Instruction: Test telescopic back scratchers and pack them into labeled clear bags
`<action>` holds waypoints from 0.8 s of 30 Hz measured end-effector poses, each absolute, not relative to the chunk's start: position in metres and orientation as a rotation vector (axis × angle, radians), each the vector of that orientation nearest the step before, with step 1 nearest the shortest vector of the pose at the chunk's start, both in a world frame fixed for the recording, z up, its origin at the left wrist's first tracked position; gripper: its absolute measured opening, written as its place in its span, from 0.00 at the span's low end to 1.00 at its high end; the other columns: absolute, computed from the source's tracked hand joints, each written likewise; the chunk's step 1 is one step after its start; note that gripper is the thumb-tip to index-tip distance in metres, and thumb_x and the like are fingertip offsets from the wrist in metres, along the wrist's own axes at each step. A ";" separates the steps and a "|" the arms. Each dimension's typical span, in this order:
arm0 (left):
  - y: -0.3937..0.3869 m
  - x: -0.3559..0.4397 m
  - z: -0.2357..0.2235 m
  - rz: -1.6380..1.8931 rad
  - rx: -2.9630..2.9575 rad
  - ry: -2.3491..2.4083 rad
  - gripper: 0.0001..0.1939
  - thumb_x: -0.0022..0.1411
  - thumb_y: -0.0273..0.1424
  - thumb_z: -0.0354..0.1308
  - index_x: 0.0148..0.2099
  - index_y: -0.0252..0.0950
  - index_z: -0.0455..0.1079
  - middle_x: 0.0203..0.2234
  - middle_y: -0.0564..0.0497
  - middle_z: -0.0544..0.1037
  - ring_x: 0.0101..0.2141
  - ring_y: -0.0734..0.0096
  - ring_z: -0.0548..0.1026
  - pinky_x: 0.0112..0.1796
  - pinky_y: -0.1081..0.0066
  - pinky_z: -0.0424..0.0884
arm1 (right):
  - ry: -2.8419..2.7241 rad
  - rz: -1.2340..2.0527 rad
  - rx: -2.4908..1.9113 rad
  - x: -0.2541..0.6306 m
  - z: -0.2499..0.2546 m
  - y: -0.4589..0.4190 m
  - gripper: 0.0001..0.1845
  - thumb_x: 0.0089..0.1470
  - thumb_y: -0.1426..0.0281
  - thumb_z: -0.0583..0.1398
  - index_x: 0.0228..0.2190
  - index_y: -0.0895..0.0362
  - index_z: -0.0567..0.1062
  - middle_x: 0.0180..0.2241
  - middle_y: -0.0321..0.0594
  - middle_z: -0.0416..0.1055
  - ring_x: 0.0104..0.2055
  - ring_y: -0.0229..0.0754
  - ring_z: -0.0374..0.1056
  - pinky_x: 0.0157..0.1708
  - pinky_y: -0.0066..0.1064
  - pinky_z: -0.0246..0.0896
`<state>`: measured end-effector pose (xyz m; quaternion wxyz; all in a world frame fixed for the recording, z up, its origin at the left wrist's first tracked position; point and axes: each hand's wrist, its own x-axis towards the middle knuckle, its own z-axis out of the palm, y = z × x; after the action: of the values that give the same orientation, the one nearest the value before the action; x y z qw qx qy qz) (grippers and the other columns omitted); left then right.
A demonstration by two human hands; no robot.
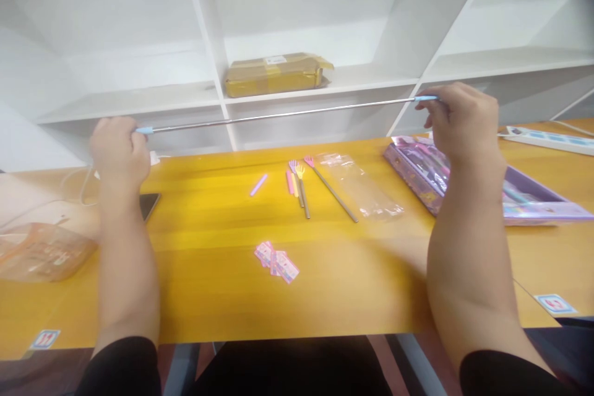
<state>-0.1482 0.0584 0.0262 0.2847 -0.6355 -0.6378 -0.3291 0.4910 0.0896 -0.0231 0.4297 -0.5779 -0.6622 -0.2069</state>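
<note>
Gripping a metal rod [283,115] by its light-blue ends [145,130], fingers closed, left hand [120,151] and right hand [468,124] hold it stretched out above the table [208,297], before the white shelving [306,6].

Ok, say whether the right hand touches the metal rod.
Touching: the head view shows the right hand gripping the metal rod by its blue end.

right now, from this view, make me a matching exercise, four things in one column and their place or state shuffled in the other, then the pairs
Things
1. telescopic rod
2. cardboard box
3. clear plastic bag
4. pink-edged cards

Place or state
A. on a white shelf
B. overlapping on the table
C. held between left hand and right hand
D. right of the pink-tipped back scratcher

Pairs: 1-C, 2-A, 3-D, 4-B
</note>
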 end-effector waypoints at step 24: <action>0.059 -0.144 0.027 -0.831 -1.725 -1.703 0.09 0.66 0.26 0.52 0.35 0.42 0.56 0.34 0.48 0.65 0.40 0.57 0.62 0.51 0.57 0.67 | -1.729 -0.514 -1.393 0.488 -0.028 0.099 0.14 0.69 0.69 0.63 0.47 0.56 0.89 0.41 0.50 0.84 0.31 0.43 0.71 0.44 0.34 0.66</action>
<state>-0.1442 0.0594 0.0268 0.2854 -0.6452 -0.6370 -0.3107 0.4882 0.0991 -0.0283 0.4180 -0.5554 -0.6891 -0.2048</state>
